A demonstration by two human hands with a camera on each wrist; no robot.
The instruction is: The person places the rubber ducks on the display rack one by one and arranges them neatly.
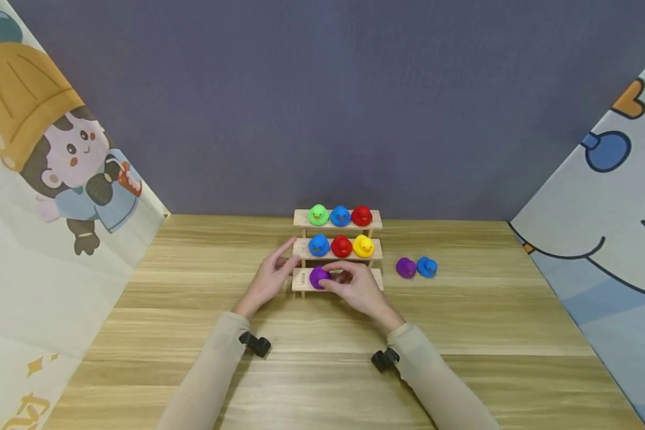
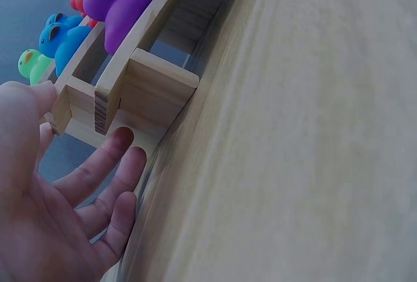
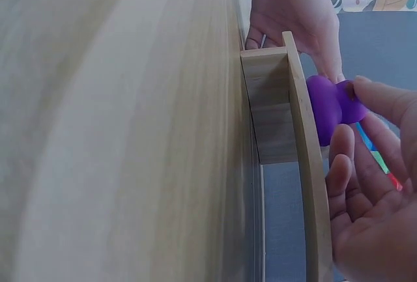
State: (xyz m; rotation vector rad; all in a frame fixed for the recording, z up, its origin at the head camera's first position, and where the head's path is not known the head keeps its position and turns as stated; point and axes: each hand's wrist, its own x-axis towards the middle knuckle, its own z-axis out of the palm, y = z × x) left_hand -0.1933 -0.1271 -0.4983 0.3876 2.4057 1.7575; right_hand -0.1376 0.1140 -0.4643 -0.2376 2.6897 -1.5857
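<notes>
My right hand [image 1: 357, 288] pinches a purple rubber duck [image 1: 319, 278] between thumb and fingers, on the lowest step of a small three-tier wooden rack [image 1: 376, 278]. In the right wrist view the duck [image 3: 326, 109] sits against the step board, thumb and fingertips at its head. At the rack's left end is my left hand [image 1: 270, 276], its fingers spread and nothing held. The left wrist view shows those fingers [image 2: 98, 171] beside the rack's end. On the middle step stand blue [image 1: 319, 245], red [image 1: 341, 246] and yellow [image 1: 363, 246] ducks.
Green [image 1: 318, 215], blue [image 1: 340, 216] and red [image 1: 362, 216] ducks line the top step. Right of the rack, another purple duck [image 1: 405, 268] and a blue duck [image 1: 427, 267] lie on the wooden table [image 1: 462, 334]. A dark wall panel [image 1: 333, 107] rises behind.
</notes>
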